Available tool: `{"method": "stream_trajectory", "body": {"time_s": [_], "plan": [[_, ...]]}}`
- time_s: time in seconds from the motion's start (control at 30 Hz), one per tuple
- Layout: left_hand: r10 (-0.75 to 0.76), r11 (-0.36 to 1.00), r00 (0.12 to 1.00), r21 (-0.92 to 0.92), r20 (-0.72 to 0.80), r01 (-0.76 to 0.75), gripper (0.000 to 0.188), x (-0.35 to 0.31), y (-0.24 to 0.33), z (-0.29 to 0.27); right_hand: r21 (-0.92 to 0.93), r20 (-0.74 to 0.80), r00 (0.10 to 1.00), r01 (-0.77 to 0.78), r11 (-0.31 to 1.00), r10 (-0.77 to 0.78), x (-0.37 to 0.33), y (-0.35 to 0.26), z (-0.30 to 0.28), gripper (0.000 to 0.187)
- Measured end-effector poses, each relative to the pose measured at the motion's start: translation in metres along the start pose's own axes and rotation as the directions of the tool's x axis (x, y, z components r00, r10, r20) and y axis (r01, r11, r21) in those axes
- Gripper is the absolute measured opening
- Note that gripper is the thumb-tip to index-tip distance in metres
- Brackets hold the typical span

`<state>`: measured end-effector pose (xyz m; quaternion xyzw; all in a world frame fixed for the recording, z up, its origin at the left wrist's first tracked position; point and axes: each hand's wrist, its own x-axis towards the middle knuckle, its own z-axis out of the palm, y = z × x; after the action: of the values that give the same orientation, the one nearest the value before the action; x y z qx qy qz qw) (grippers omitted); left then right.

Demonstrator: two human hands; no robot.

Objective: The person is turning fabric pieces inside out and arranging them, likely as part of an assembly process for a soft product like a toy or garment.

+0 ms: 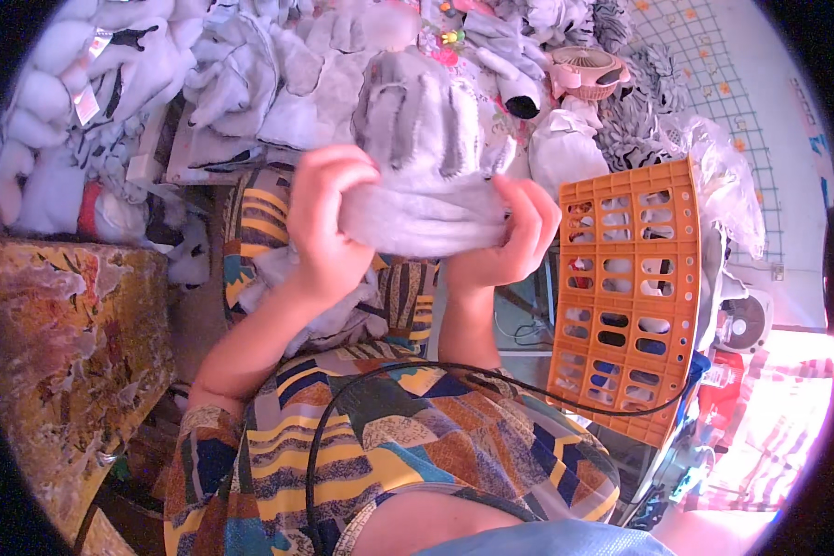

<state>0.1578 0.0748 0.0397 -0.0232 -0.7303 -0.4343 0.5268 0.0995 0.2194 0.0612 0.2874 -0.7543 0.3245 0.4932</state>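
Note:
Both hands grip a soft light grey fleece piece [426, 218], one at each side, above my lap. Its near part is a wide, smooth, folded band. The far part has long finger-like lobes with dark seams, rather like a glove, though I cannot tell for sure. My left hand [327, 218] is closed round the left end, fingers curled over the top. My right hand [510, 232] pinches the right end, thumb below and fingers bent. The undersides of the piece are hidden. More pale fleece [338, 320] lies on my lap beneath my left wrist.
Heaps of similar grey and white fleece pieces [232, 79] cover the table ahead. A pink basket-like fan [588, 72] stands at the far right. An orange plastic crate [625, 296] stands close on my right. A worn brown board [69, 361] is on my left. A black cable [417, 364] crosses my front.

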Motion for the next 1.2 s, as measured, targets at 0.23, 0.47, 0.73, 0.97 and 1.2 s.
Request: {"method": "stream_trajectory", "body": {"time_s": [0.23, 0.47, 0.73, 0.97, 1.2], "plan": [[0.056, 0.943, 0.865, -0.312, 0.498, 0.119, 0.029, -0.002, 0.022, -0.020, 0.256, 0.281, 0.849, -0.515, 0.818, 0.447, 0.000, 0.019, -0.002, 0.021], [-0.405, -0.045, 0.412, -0.468, 0.816, 0.882, 0.039, 0.011, 0.025, -0.032, 0.465, 0.884, 0.457, -0.840, -0.281, 0.098, -0.001, 0.028, -0.025, 0.084], [-0.454, -0.609, 0.120, -0.406, 0.883, 0.682, 0.039, 0.000, -0.008, -0.018, 0.274, 0.933, 0.359, -0.657, -0.703, 0.028, -0.005, 0.003, -0.017, 0.103], [-0.291, -0.312, 0.496, -0.571, 0.818, 0.759, 0.043, 0.003, -0.010, -0.026, 0.337, 0.880, 0.476, -0.629, -0.700, -0.004, -0.008, 0.012, -0.018, 0.101], [-0.107, 0.991, 0.993, 0.089, 0.050, 0.103, 0.027, -0.005, 0.000, -0.009, 0.538, 0.652, 0.617, -0.786, 0.305, 0.440, -0.016, 0.004, -0.009, 0.052]]}}
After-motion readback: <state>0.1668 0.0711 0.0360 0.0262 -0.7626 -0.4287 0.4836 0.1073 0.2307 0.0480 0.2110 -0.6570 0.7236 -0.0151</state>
